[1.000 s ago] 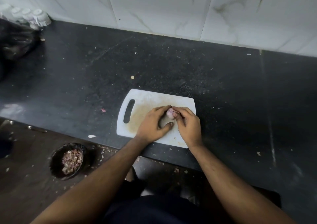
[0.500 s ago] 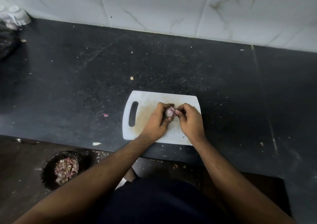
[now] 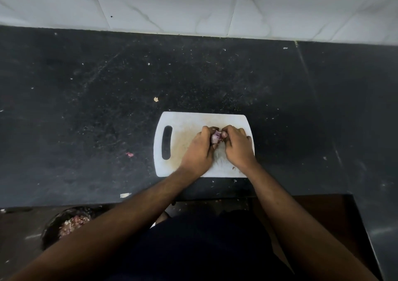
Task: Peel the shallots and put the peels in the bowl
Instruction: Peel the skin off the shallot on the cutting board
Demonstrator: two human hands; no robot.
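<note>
A speckled black stone counter [image 3: 107, 108] carries a white plastic board [image 3: 185, 128], rounded, with a slot handle. Over it the left hand [image 3: 199, 151] and right hand [image 3: 238, 147] pinch a small purplish shallot [image 3: 216, 137] between curled fingertips; its axis is unclear. A dark round bowl [image 3: 51, 227] of peels sits lower left.

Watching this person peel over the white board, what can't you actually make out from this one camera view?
- Small purple shallot: mostly covered by the left hand and right hand; how much skin remains is unclear.
- Dark round bowl of peels: partly hidden by the left forearm; contents blurred.
- White plastic cutting board: near edge hidden under the wrists.
</note>
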